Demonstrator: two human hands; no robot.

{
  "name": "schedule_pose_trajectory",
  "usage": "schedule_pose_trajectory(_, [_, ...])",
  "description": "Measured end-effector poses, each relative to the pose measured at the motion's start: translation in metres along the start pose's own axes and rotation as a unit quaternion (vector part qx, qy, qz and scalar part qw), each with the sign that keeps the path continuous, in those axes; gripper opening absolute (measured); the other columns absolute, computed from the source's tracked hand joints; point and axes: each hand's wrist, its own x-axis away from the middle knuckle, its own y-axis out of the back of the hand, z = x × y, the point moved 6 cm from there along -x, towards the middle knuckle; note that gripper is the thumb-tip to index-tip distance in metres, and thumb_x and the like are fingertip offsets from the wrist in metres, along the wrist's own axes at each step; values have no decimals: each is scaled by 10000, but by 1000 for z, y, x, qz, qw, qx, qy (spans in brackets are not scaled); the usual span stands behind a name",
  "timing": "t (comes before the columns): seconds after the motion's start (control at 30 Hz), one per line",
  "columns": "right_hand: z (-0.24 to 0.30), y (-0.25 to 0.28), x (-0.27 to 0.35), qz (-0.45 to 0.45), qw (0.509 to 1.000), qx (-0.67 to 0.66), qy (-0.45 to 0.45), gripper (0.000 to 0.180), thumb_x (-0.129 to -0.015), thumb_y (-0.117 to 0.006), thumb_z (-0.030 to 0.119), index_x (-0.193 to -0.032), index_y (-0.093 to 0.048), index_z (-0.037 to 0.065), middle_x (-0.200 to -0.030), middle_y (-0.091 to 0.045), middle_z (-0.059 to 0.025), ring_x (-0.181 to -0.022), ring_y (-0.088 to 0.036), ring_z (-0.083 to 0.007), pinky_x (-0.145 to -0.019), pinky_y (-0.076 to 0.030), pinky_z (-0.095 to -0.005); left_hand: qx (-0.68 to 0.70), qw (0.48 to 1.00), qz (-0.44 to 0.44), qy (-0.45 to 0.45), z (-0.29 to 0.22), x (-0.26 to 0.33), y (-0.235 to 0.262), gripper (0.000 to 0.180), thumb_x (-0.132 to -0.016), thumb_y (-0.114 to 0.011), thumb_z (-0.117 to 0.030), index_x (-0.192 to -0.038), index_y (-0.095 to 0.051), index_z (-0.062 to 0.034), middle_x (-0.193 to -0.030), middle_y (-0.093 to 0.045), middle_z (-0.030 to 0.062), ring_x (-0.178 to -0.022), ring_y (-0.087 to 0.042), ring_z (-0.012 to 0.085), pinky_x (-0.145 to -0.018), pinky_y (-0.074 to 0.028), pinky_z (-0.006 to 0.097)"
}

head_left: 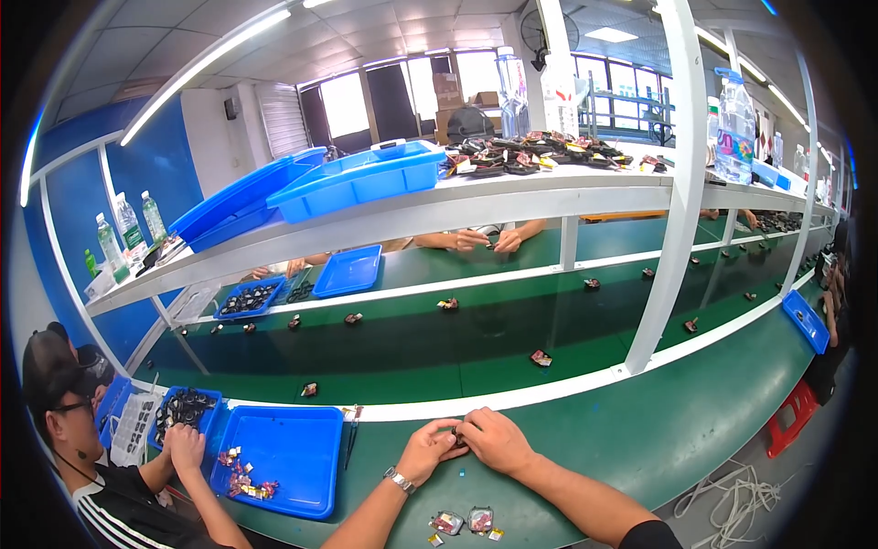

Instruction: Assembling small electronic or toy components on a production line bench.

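Over the green bench, my left hand (430,450) and my right hand (496,441) meet with their fingers closed around a small black part (458,438). Most of that part is hidden by my fingers, so its exact kind does not show. A silver watch sits on my left wrist. Nearer to me lie two small open black-rimmed assemblies (447,522) with wires and small yellow-and-white pieces beside them. Left of my hands is a blue tray (315,494) holding several small red, yellow and white parts. Tweezers (351,441) rest by its right edge.
A green conveyor belt (412,352) carries several small assemblies behind a white rail. Above it, a white shelf (604,188) bears blue trays, a heap of dark parts and bottles. At left, another person works beside a blue bin (212,423). A red stool (792,419) stands at right.
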Motion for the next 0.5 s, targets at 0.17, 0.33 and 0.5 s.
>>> schedule_pose_trajectory(0.17, [-4,1,1,12,999,-42,-22,142,-759,-624,77,-897,-593,71,-885,-526,-70,-835,-550,-257,-711,-476,-376,8,1000,3,-9,1,-1,3,310,-959,-535,-75,-1240,-473,37,-1139,-607,170,-1080,-611,247,-978,-520,422])
schedule_pose_trajectory(0.33, [-10,0,4,28,998,-62,-20,132,-755,-704,108,-869,-644,79,-878,-552,-63,-829,-568,-255,-721,-490,-369,7,1000,9,-6,0,-1,1,327,-959,-538,-83,-1254,-462,37,-1146,-605,176,-1087,-609,248,-980,-518,417])
schedule_pose_trajectory(0.5, [-15,4,3,50,991,-90,-82,124,-770,-721,141,-873,-683,83,-947,-565,-61,-919,-557,-252,-786,-488,-367,1,1000,16,-3,-3,1,-1,338,-953,-472,25,-1289,-449,35,-1167,-598,173,-1094,-602,231,-980,-520,369])
